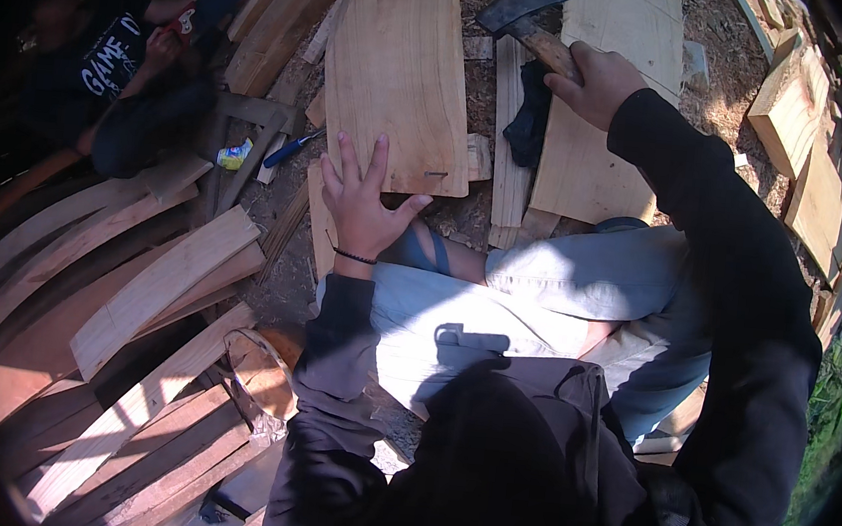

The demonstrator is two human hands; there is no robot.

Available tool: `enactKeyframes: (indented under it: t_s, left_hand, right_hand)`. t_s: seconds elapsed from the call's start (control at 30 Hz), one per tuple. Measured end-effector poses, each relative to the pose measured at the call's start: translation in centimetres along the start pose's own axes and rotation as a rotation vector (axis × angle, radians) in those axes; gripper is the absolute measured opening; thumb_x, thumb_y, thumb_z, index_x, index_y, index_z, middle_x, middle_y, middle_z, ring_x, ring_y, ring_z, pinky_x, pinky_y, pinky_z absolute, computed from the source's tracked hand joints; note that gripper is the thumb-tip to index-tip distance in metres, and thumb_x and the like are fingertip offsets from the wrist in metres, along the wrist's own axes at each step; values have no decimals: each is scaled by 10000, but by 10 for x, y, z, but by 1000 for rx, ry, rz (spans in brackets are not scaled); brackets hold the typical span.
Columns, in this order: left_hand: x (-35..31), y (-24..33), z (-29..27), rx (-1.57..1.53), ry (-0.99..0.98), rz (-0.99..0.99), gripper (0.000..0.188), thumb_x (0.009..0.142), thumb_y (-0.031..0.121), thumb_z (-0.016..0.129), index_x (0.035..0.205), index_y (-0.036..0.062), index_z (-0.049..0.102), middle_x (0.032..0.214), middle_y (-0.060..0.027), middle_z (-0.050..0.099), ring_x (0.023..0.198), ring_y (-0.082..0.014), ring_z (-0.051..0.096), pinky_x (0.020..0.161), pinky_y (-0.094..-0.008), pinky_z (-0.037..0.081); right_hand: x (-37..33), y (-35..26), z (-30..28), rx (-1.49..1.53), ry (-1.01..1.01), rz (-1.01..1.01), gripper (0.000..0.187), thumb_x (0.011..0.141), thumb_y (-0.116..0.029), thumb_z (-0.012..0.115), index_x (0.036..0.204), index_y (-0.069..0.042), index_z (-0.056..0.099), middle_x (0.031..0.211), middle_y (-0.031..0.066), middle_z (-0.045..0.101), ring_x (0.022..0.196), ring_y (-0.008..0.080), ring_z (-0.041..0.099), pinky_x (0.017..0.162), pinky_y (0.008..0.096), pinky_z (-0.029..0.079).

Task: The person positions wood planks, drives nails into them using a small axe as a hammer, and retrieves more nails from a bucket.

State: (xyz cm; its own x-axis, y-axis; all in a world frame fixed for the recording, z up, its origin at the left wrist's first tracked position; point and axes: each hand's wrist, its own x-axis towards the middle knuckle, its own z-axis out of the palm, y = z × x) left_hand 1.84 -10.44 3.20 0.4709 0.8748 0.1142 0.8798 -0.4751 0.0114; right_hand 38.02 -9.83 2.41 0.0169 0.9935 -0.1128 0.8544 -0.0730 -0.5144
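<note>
My right hand (pixel 599 83) is wrapped round the wooden handle of a hatchet (pixel 525 7), its dark metal head raised to the left above the boards. A wide, pale wooden board (pixel 398 71) lies in front of me. On its near end my left hand (pixel 364 203) rests with fingers spread, pressing the left corner. A nail (pixel 435 174) shows near that same end, to the right of my fingers; how deep it sits I cannot tell. Beyond the hatchet handle lies a second wide board (pixel 600 159), with a dark cloth (pixel 528 112) along its left side.
Curved and straight planks (pixel 166 291) are stacked at the left, near a round container (pixel 261 369). A blue-handled screwdriver (pixel 291 149) and a yellow packet (pixel 234 155) lie left of the board. Another person (pixel 129 57) sits at the far left. Thick wood blocks (pixel 793 105) line the right.
</note>
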Motion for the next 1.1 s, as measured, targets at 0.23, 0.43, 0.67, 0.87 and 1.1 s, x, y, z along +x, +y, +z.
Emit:
enactKeyframes:
  t_s: [0.23, 0.43, 0.67, 0.87, 1.1]
  left_hand:
    - [-4, 3, -6, 113, -18, -71, 954, 632, 788, 576, 1417, 281, 379, 1497, -220, 211, 1301, -539, 204, 1010, -648, 174]
    - [-6, -6, 4, 28, 68, 11, 947, 636, 771, 592, 1408, 258, 396, 1480, -245, 224, 1300, -518, 221, 1012, -650, 182]
    - [-9, 4, -4, 118, 12, -33, 945, 655, 735, 613, 1419, 232, 376, 1453, -268, 257, 1300, -521, 224, 1053, -605, 182]
    - [-8, 12, -18, 70, -70, -144, 940, 656, 721, 630, 1424, 253, 358, 1464, -266, 224, 1295, -579, 157, 1047, -617, 187]
    - [-10, -17, -14, -55, -116, -20, 862, 751, 585, 645, 1446, 199, 312, 1484, -252, 209, 1373, -472, 127, 1095, -549, 159]
  right_hand:
    - [-14, -20, -22, 247, -360, 287, 471, 839, -477, 562, 937, -20, 621, 784, 186, 651, 779, 347, 649, 760, 431, 508]
    - [-34, -29, -14, -157, -244, 55, 428, 844, -441, 581, 1014, -48, 570, 846, 194, 650, 839, 369, 640, 758, 464, 511]
    - [-34, -13, -1, -99, -205, 119, 493, 841, -488, 557, 1018, -29, 573, 807, 202, 643, 820, 385, 629, 752, 467, 487]
    - [-26, 17, -4, -193, -45, 200, 510, 855, -501, 526, 1056, -34, 563, 848, 208, 648, 837, 380, 629, 770, 453, 487]
    - [-36, -1, 23, -735, 561, -129, 347, 865, -335, 518, 1174, -181, 493, 910, 100, 611, 759, 307, 651, 645, 482, 501]
